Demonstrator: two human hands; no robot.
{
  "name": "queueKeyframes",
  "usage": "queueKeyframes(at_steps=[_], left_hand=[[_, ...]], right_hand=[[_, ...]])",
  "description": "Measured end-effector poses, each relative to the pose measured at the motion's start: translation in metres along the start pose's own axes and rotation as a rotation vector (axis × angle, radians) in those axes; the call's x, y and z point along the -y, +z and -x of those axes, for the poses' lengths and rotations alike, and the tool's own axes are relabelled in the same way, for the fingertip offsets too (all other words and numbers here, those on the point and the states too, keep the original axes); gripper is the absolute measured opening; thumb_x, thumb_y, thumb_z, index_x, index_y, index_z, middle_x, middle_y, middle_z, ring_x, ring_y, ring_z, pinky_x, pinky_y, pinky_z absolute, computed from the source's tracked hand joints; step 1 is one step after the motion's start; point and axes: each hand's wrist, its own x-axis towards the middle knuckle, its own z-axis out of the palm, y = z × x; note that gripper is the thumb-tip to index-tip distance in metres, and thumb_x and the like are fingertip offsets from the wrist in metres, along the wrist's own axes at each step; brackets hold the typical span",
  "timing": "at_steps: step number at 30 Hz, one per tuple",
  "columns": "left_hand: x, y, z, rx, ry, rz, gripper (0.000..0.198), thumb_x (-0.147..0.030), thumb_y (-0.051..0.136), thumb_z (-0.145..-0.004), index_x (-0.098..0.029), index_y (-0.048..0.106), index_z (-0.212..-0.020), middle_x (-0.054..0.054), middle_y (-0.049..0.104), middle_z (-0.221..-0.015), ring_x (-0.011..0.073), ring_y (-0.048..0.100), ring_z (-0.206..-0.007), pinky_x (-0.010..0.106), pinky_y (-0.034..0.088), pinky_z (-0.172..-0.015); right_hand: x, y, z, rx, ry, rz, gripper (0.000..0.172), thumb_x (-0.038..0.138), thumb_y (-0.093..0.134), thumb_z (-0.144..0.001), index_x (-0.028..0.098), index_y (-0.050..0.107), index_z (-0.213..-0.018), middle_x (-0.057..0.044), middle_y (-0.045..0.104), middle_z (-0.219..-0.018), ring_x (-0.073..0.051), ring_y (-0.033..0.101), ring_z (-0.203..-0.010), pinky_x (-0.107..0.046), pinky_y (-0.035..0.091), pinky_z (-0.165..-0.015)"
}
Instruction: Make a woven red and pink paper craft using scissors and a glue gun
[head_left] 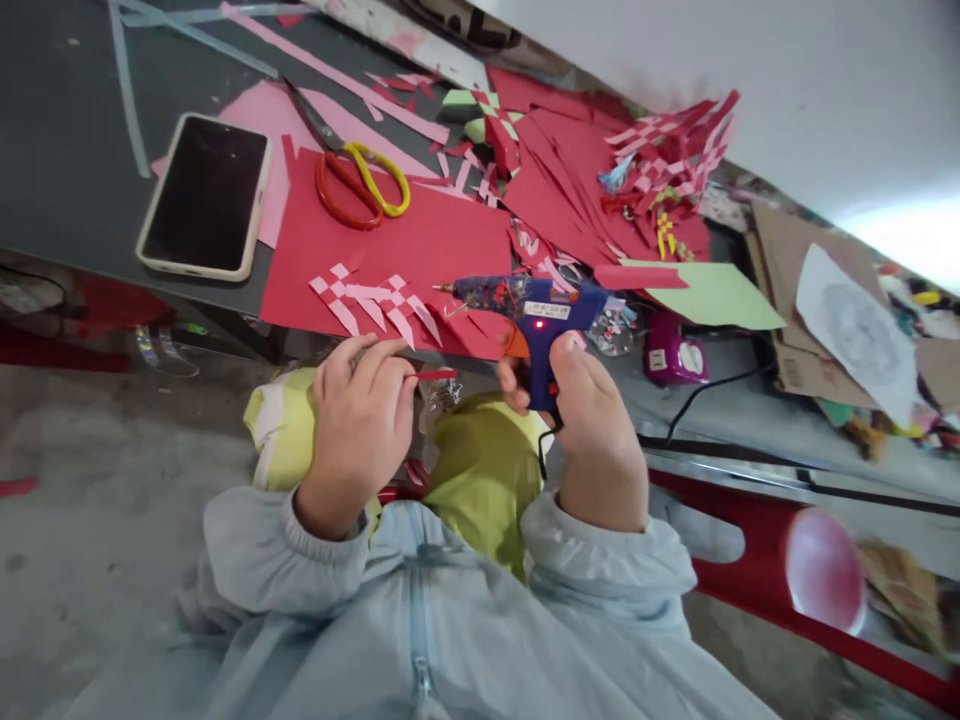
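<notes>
My right hand [592, 430] is wrapped round the grip of a blue hot glue gun [525, 305], whose red light is lit and whose nozzle points left. My left hand [360, 420] pinches a thin red paper strip [435, 375] that sticks out to the right, just below the nozzle. Right above both hands a woven red-and-pink paper piece [375, 300] lies on a red paper sheet [420, 240] at the table's near edge.
A phone [204, 195] lies face up at the left. Scissors with red and yellow handles [356, 175] rest on the red sheet. Red paper scraps and woven pieces [645, 160] pile at the back, with a green sheet [712, 295], cardboard [787, 260] and a black cable [705, 390] to the right.
</notes>
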Motion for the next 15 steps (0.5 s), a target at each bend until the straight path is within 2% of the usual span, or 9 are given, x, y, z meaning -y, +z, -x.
queueKeyframes(at_steps=[6, 15], left_hand=[[-0.0024, 0.0036, 0.0010, 0.058, 0.036, -0.053, 0.006, -0.019, 0.056, -0.089, -0.024, 0.058, -0.088, 0.004, 0.068, -0.125, 0.0324, 0.053, -0.118, 0.052, 0.037, -0.093], [-0.0034, 0.0061, 0.0015, 0.101, 0.012, -0.047, 0.007, -0.017, 0.054, -0.089, -0.023, 0.059, -0.088, 0.007, 0.068, -0.126, 0.0340, 0.054, -0.120, 0.054, 0.035, -0.094]], right_hand=[[0.0034, 0.0041, 0.0019, 0.013, 0.023, 0.180, 0.049, 0.067, 0.048, -0.087, 0.024, 0.058, -0.065, -0.002, 0.054, -0.059, -0.016, 0.052, -0.054, -0.030, 0.043, -0.045], [0.0030, 0.0077, -0.0054, 0.012, 0.038, 0.178, 0.047, 0.068, 0.050, -0.086, 0.024, 0.059, -0.072, -0.001, 0.056, -0.063, -0.014, 0.053, -0.053, -0.027, 0.040, -0.040]])
